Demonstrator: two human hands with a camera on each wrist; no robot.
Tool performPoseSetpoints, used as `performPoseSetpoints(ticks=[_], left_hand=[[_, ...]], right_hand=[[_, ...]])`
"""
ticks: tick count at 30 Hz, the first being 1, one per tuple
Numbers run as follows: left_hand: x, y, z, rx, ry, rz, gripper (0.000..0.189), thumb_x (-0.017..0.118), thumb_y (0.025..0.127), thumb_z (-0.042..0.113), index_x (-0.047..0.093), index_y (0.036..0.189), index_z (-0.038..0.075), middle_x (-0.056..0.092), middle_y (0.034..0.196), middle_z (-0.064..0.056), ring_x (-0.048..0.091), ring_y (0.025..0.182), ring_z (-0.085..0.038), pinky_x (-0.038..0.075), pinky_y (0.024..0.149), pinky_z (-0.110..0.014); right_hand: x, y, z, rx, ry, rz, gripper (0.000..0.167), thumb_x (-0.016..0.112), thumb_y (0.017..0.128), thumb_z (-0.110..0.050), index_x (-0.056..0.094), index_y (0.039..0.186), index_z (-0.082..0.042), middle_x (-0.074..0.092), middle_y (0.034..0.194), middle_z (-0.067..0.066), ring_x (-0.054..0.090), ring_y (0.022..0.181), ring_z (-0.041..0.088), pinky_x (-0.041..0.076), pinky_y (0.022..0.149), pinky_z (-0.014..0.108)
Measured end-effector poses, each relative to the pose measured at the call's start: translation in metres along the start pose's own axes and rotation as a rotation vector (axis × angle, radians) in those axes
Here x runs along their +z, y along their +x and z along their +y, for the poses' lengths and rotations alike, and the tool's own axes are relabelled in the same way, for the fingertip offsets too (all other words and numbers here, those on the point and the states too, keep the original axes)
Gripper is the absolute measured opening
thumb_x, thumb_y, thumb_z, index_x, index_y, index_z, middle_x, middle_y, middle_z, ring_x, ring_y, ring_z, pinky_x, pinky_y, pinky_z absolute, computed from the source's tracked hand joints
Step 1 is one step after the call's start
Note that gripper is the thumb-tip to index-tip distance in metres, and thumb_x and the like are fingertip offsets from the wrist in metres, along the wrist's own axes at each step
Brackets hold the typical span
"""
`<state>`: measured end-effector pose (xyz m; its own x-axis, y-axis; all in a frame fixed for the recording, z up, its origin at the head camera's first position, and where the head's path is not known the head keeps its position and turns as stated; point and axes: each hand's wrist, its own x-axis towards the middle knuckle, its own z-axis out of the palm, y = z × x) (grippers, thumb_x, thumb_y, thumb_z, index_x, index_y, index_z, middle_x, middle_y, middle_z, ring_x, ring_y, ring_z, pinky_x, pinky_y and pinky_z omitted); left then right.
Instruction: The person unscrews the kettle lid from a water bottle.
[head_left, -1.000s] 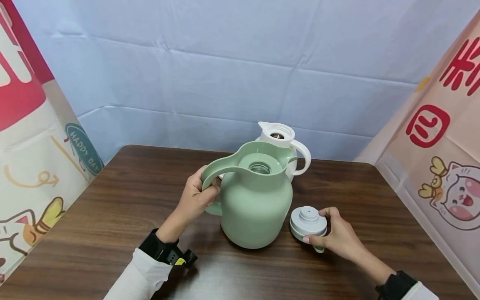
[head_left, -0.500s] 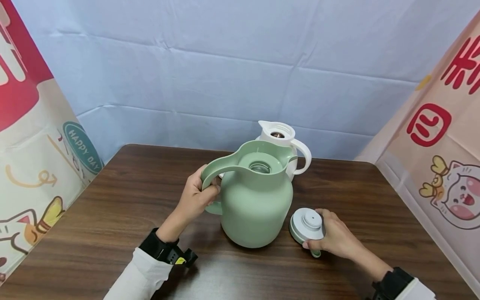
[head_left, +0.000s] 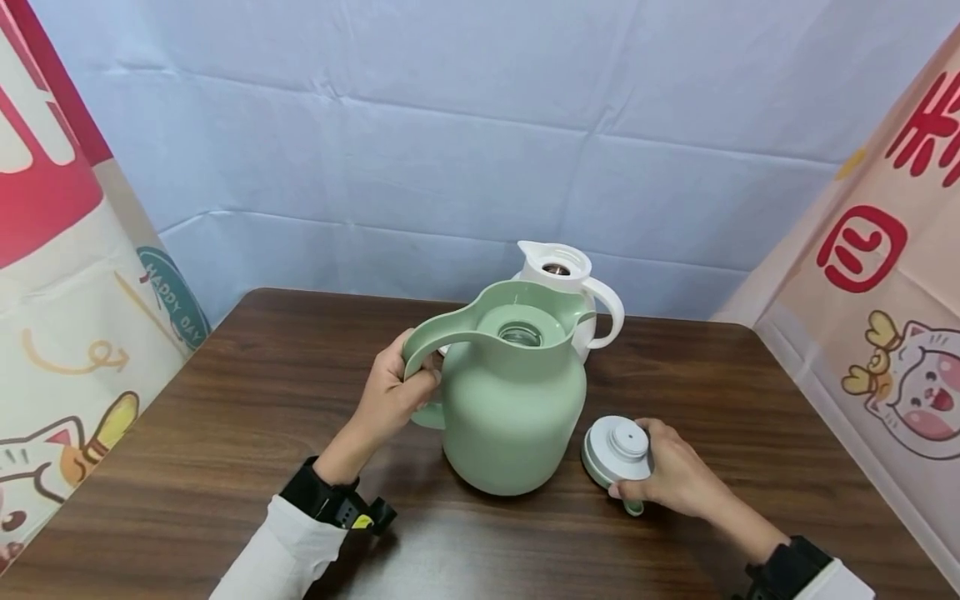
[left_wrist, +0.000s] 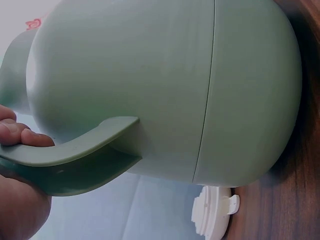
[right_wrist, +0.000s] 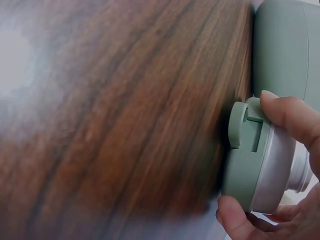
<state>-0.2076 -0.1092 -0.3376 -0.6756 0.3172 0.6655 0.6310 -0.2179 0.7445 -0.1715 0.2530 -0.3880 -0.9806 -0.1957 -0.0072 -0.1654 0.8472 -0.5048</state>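
Note:
A light green thermos jug [head_left: 513, 408] stands upright and lidless on the table, its round inner mouth showing. My left hand [head_left: 393, 379] grips its handle; in the left wrist view, fingers [left_wrist: 30, 137] curl round that handle [left_wrist: 75, 160]. To the right of the jug, my right hand [head_left: 671, 467] holds the jug's lid [head_left: 615, 450] between thumb and fingers. The lid is upside down, grey-white stopper side up, and low at the table. Its green lever tab [right_wrist: 237, 125] shows in the right wrist view, facing the tabletop.
Behind the green jug stands a smaller white thermos jug [head_left: 603, 292], also lidless, its handle to the right. A white lid [left_wrist: 212, 212] lies behind the green jug, mostly hidden from the head view. Brown wooden table [head_left: 225, 433]; a pale blue cloth [head_left: 450, 150] hangs behind.
My right hand has shifted slightly and tilted the lid, its stopper now leaning toward the palm and its tab a little lower. The left hand and green jug have stayed put.

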Motion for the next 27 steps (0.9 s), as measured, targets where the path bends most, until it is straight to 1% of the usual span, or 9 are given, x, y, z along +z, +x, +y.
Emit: performPoseSetpoints(ticks=[5, 9, 13, 17, 20, 22, 24, 27], left_hand=[[0.001, 0.001, 0.000, -0.020, 0.028, 0.013, 0.017, 0.041, 0.088, -0.008, 0.047, 0.095, 0.007, 0.035, 0.054, -0.001, 0.031, 0.043, -0.015, 0.030, 0.043, -0.031], [0.005, 0.001, 0.000, -0.035, 0.023, 0.017, 0.014, 0.041, 0.089, -0.009, 0.045, 0.091, 0.004, 0.034, 0.054, -0.002, 0.030, 0.042, -0.015, 0.030, 0.042, -0.030], [0.016, 0.006, 0.001, -0.081, 0.033, 0.018, 0.011, 0.040, 0.088, -0.011, 0.042, 0.089, 0.000, 0.034, 0.054, -0.002, 0.030, 0.043, -0.015, 0.030, 0.043, -0.029], [0.030, 0.014, 0.014, -0.124, 0.061, 0.024, 0.009, 0.040, 0.087, -0.012, 0.042, 0.092, -0.004, 0.034, 0.053, 0.000, 0.030, 0.042, -0.013, 0.029, 0.044, -0.028], [0.038, 0.016, 0.022, -0.160, 0.070, 0.029, 0.005, 0.040, 0.087, -0.009, 0.041, 0.089, -0.005, 0.033, 0.052, 0.003, 0.029, 0.042, -0.011, 0.029, 0.044, -0.026], [0.042, 0.018, 0.024, -0.181, 0.075, 0.039, 0.003, 0.041, 0.087, -0.008, 0.041, 0.087, -0.005, 0.033, 0.052, 0.004, 0.029, 0.042, -0.011, 0.029, 0.045, -0.026], [0.046, 0.019, 0.023, -0.183, 0.073, 0.047, 0.004, 0.042, 0.087, -0.008, 0.041, 0.086, -0.004, 0.033, 0.052, 0.004, 0.029, 0.042, -0.011, 0.029, 0.045, -0.026], [0.051, 0.023, 0.020, -0.166, 0.073, 0.052, 0.009, 0.042, 0.087, -0.010, 0.042, 0.085, -0.001, 0.033, 0.052, 0.003, 0.031, 0.043, -0.011, 0.030, 0.046, -0.025]], right_hand=[[-0.005, -0.002, 0.003, 0.022, -0.022, -0.010, 0.104, 0.087, 0.055, -0.041, 0.034, 0.124, 0.017, 0.048, 0.110, 0.030, 0.053, 0.093, 0.036, 0.045, 0.076, 0.048], [-0.009, -0.004, 0.006, 0.035, -0.044, -0.024, 0.106, 0.087, 0.056, -0.044, 0.033, 0.123, 0.018, 0.047, 0.110, 0.032, 0.053, 0.094, 0.038, 0.045, 0.076, 0.050], [-0.012, -0.005, 0.009, 0.046, -0.060, -0.017, 0.106, 0.086, 0.055, -0.045, 0.034, 0.122, 0.019, 0.047, 0.109, 0.031, 0.053, 0.093, 0.038, 0.045, 0.075, 0.050], [-0.013, -0.006, 0.012, 0.043, -0.063, -0.006, 0.105, 0.086, 0.054, -0.045, 0.035, 0.120, 0.018, 0.047, 0.107, 0.030, 0.053, 0.091, 0.036, 0.045, 0.074, 0.049], [-0.014, -0.008, 0.015, 0.046, -0.070, -0.014, 0.105, 0.087, 0.054, -0.045, 0.036, 0.119, 0.018, 0.048, 0.107, 0.030, 0.053, 0.090, 0.036, 0.045, 0.074, 0.049], [-0.016, -0.009, 0.019, 0.054, -0.074, -0.020, 0.104, 0.087, 0.053, -0.045, 0.036, 0.119, 0.018, 0.048, 0.106, 0.030, 0.053, 0.090, 0.036, 0.045, 0.074, 0.049], [-0.019, -0.010, 0.022, 0.061, -0.075, -0.026, 0.104, 0.087, 0.054, -0.045, 0.036, 0.118, 0.019, 0.048, 0.106, 0.030, 0.053, 0.090, 0.037, 0.045, 0.074, 0.049], [-0.022, -0.012, 0.027, 0.071, -0.067, -0.033, 0.104, 0.086, 0.054, -0.045, 0.035, 0.118, 0.019, 0.048, 0.105, 0.030, 0.053, 0.090, 0.037, 0.045, 0.073, 0.049]])
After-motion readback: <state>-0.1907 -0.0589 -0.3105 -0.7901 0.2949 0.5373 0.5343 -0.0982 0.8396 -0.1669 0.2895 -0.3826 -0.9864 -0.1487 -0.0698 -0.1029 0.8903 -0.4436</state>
